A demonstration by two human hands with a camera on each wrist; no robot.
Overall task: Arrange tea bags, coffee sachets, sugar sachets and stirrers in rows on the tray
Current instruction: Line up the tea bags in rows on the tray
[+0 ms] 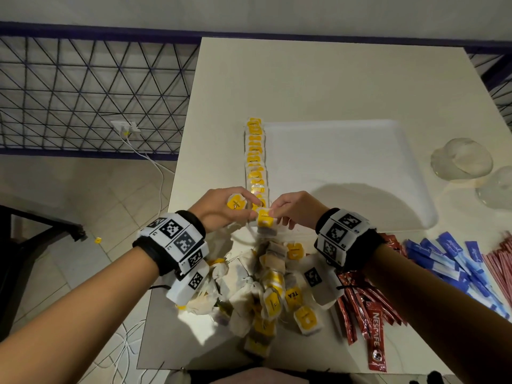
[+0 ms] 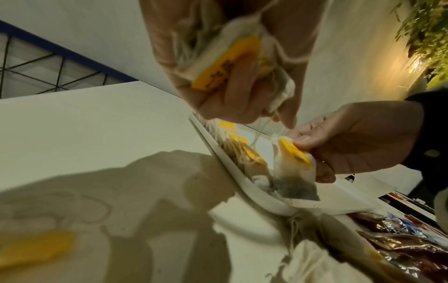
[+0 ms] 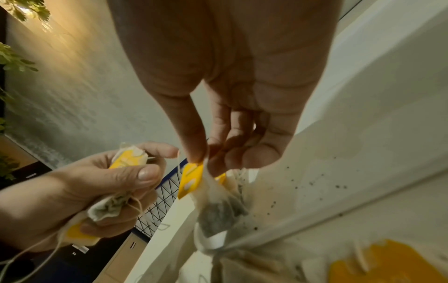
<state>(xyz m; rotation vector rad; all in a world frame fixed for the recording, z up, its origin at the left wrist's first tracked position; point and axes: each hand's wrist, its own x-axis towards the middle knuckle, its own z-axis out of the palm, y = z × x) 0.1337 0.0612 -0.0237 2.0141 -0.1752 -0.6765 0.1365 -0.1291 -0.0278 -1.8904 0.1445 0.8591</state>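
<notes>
Hand (image 1: 291,209) on yellow-tagged tea bag (image 1: 264,218)

A white table (image 1: 332,79) fills the middle of the head view. Behind it, at the top, runs a pale wall (image 1: 249,12) with a dark blue stripe (image 1: 97,30) low down. At the upper left is a dark wire fence (image 1: 91,92). The floor (image 1: 69,195) at the left has light tiles. A white plug (image 1: 126,127) and cord (image 1: 155,167) hang there. Green leaves (image 2: 426,38) glow in warm light at the upper right of the left wrist view.

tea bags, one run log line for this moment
right hand: pinches tea bag at row end | left hand: grips spare tea bags
</notes>
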